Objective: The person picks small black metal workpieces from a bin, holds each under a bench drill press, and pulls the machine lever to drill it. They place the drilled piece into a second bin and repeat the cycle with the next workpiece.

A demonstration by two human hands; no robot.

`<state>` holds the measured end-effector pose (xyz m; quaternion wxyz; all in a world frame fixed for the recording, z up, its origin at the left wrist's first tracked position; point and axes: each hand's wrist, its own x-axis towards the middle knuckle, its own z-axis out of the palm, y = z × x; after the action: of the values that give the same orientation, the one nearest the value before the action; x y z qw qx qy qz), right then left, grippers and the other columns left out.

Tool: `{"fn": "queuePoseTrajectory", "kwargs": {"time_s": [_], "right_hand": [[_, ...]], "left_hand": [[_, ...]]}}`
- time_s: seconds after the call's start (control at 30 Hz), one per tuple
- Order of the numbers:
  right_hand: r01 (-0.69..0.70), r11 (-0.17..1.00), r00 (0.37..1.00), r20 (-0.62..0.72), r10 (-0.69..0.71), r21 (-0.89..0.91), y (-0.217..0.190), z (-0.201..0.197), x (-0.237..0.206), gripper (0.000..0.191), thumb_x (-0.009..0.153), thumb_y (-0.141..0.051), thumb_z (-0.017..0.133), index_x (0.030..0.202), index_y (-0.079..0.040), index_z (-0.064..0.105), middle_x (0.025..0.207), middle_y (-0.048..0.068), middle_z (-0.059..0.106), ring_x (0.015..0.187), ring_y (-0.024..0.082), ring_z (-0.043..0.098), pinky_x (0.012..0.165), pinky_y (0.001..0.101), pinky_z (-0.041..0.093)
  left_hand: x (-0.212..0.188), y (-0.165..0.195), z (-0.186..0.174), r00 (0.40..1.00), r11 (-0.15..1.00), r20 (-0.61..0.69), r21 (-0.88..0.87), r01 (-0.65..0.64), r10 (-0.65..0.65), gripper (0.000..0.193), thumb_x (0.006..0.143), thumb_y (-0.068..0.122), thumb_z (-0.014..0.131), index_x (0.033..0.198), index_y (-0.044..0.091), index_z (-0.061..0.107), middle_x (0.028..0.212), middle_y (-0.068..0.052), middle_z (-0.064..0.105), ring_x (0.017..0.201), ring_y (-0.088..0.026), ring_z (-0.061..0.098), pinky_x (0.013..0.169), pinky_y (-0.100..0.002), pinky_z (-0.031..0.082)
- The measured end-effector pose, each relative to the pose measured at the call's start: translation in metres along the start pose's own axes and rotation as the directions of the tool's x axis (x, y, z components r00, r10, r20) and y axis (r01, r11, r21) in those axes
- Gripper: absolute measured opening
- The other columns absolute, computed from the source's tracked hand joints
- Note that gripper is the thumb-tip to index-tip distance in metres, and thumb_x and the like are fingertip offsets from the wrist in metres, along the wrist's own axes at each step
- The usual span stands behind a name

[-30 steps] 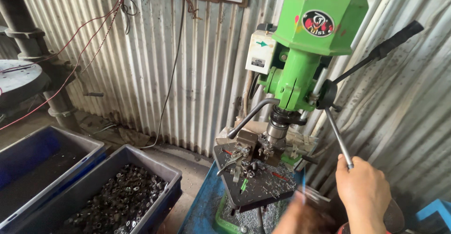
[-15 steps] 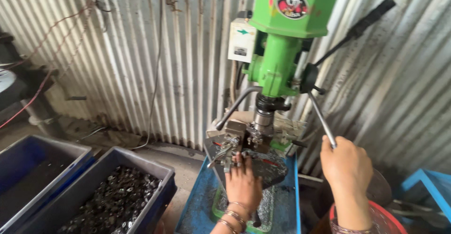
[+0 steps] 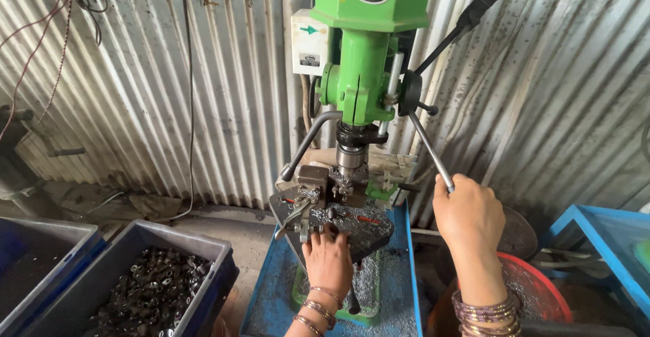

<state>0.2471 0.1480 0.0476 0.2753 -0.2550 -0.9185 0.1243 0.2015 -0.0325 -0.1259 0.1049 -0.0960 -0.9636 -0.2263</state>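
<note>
- The right hand is wrapped around the lower feed handle of the green drill press, placed to pull the spindle down.
- The left hand lies flat, fingers together, on the front edge of the drill table, steadying the small metal part under the chuck; whether it grips anything cannot be told.
- A blue bin of dark metal parts sits low to the left, within reach.

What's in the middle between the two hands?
In the head view, the round drill table's edge, strewn with metal shavings, and part of the blue tray lie between the left hand and right hand.
</note>
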Motion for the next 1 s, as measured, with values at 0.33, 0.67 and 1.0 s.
{"fn": "queuePoseTrajectory", "kwargs": {"time_s": [0.33,0.67,1.0], "right_hand": [[-0.029,0.999,0.999,0.019,0.030,-0.028,-0.004,0.002,0.007,0.040,0.101,-0.047,0.056,0.094,-0.013,0.077,0.086,0.023,0.074,0.087,0.047,0.071,0.079,0.0545,0.057],[-0.070,0.997,0.995,0.067,0.072,-0.033,-0.010,0.006,0.014,0.042,0.102,-0.049,0.053,0.096,-0.015,0.077,0.086,0.021,0.076,0.089,0.046,0.072,0.082,0.0530,0.057],[-0.088,0.995,0.993,0.073,0.092,-0.046,-0.012,0.009,0.012,0.042,0.102,-0.050,0.053,0.096,-0.016,0.077,0.088,0.021,0.076,0.090,0.046,0.072,0.082,0.0529,0.057]], "left_hand": [[0.040,0.025,0.021,0.907,-0.201,0.297,-0.948,0.245,-0.298,0.031,0.109,0.032,0.050,0.126,0.013,0.068,0.084,-0.002,0.067,0.065,-0.010,0.056,0.056,-0.025,0.047],[0.078,0.042,0.002,0.900,-0.439,0.177,-0.898,-0.018,-0.398,0.041,0.104,0.018,0.047,0.144,0.021,0.039,0.098,-0.007,0.063,0.077,-0.014,0.065,0.075,-0.036,0.063],[0.087,0.030,-0.002,0.839,-0.421,0.418,-0.870,0.258,-0.349,0.046,0.104,0.024,0.054,0.148,0.023,0.040,0.108,-0.012,0.070,0.074,-0.016,0.069,0.071,-0.029,0.057]]}}
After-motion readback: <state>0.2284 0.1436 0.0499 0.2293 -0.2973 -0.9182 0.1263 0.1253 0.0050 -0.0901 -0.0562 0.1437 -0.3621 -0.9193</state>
